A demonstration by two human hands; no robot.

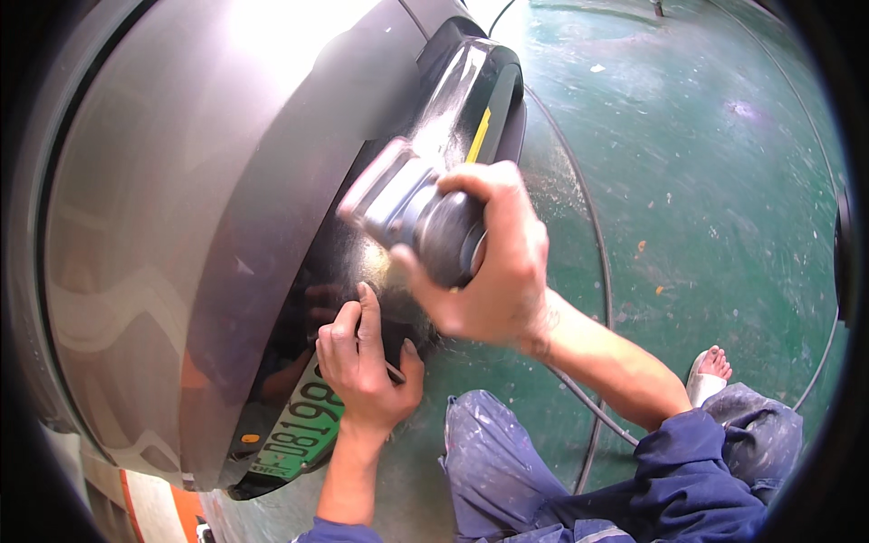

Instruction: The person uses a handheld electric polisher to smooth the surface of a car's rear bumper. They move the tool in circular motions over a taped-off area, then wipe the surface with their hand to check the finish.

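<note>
My right hand point(507, 262) is wrapped round the body of a handheld power sander point(441, 226). The sander's pad is tilted and smeared by motion, close over the black bumper point(453, 95) of a grey car point(172, 217); whether it touches the bumper I cannot tell. A scuffed, dusty patch shows on the bumper below the sander. Nearer to me, my left hand point(365, 362) rests against the black trim with its index finger stretched out and its thumb apart. Beside that hand lies a green licence plate point(299, 430). A yellow strip point(480, 136) sits farther along the bumper.
A dark hose point(588, 208) curves over the green floor point(697, 217) at the right and passes by my right forearm. A thin cable point(806, 113) runs along the far right. My bent knee point(489, 452) and sandalled foot point(711, 376) are at the lower right.
</note>
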